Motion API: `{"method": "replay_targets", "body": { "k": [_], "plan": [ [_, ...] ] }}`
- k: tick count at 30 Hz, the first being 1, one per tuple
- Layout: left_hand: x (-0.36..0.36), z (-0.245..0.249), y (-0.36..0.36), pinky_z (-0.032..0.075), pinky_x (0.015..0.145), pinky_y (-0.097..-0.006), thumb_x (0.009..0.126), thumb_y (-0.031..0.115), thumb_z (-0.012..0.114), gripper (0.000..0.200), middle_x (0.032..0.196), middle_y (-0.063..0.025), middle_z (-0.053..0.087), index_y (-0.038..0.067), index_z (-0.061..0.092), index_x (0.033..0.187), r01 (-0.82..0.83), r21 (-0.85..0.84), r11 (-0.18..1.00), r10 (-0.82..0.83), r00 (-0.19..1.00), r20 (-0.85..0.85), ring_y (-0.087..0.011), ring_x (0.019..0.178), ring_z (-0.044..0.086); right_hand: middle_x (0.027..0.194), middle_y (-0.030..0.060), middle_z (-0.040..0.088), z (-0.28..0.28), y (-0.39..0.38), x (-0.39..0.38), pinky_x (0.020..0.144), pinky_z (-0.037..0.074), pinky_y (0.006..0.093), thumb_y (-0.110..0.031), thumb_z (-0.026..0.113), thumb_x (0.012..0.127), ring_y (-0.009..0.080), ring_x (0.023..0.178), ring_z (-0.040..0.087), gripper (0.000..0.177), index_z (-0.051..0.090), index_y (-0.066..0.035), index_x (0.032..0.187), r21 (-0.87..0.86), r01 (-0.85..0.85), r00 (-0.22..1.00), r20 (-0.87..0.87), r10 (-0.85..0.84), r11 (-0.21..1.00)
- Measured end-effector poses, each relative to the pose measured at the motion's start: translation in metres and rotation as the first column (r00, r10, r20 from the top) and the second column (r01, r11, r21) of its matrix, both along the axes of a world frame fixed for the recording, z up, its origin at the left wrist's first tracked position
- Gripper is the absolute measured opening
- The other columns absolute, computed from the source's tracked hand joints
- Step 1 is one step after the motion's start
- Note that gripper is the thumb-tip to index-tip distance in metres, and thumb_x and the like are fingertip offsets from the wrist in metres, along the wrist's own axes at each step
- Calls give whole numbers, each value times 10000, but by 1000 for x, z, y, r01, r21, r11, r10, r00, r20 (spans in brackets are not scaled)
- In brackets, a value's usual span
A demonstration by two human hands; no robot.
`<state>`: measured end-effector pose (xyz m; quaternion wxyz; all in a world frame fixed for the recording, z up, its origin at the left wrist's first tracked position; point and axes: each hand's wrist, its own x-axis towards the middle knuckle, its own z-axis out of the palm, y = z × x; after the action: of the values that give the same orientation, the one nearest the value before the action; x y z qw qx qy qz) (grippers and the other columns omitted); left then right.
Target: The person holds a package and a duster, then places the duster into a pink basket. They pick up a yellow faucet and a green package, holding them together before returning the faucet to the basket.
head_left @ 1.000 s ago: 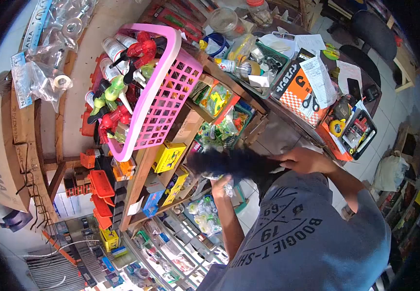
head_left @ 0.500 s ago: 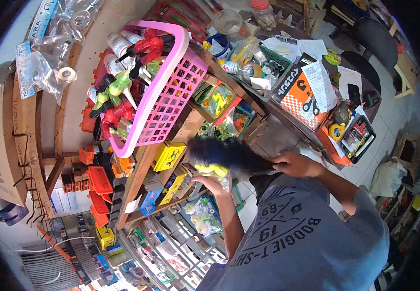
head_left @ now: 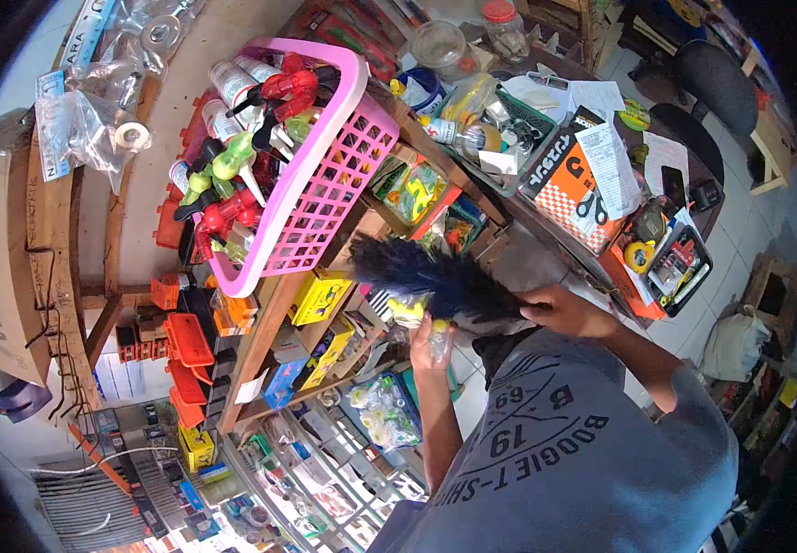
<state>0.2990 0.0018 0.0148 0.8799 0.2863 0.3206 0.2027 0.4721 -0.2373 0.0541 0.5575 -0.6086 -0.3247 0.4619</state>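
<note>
My right hand (head_left: 566,311) is closed around the handle end of a dark blue-black feather duster (head_left: 435,275). The duster's bushy head stretches left toward the wooden shelf and overlaps the shelf front in this view. Just below the feathers, my left hand (head_left: 431,343) grips a clear plastic pack (head_left: 440,345) with yellow pieces inside. Its fingers wrap the pack, and the feathers hang right at its upper edge. A black-and-white striped item (head_left: 378,302) shows beside the pack, on the shelf side.
A pink basket (head_left: 329,175) of spray bottles stands on the wooden shelf (head_left: 265,355). Yellow boxes (head_left: 321,298) fill the compartments below. At upper right, a desk holds a green tray (head_left: 515,175), an orange box (head_left: 575,189) and papers. Bagged goods (head_left: 385,412) sit lower down.
My left hand has moved slightly right and up and now wraps the plastic pack, which has shifted right. The duster's feathers, blurred before, are sharper now and spread farther left.
</note>
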Motion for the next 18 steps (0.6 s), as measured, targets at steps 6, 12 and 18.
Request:
{"method": "replay_targets", "body": {
  "k": [6,12,18],
  "plan": [
    [10,36,-30,429,549,-269,711,10,700,562,869,-51,565,57,459,1217,424,156,892,-434,900,31,-158,637,535,1004,202,647,-3,8,-8,828,465,397,-473,652,807,363,910,628,579,585,10,1120,51,216,942,250,-222,975],
    [21,61,-67,377,933,-312,656,-2,775,731,1141,-4,489,47,424,1296,834,148,531,-824,549,-138,-147,1067,464,779,224,660,12,15,1,713,498,419,-596,691,699,359,760,657,655,666,30,887,24,8,969,246,-14,1000],
    [15,49,-76,443,725,-270,663,44,800,624,1063,8,555,54,500,1210,796,202,571,-763,605,-228,-121,886,536,627,214,602,19,11,9,571,453,408,-484,702,754,275,592,627,561,630,72,736,-114,-148,938,298,176,982]
  ]
}}
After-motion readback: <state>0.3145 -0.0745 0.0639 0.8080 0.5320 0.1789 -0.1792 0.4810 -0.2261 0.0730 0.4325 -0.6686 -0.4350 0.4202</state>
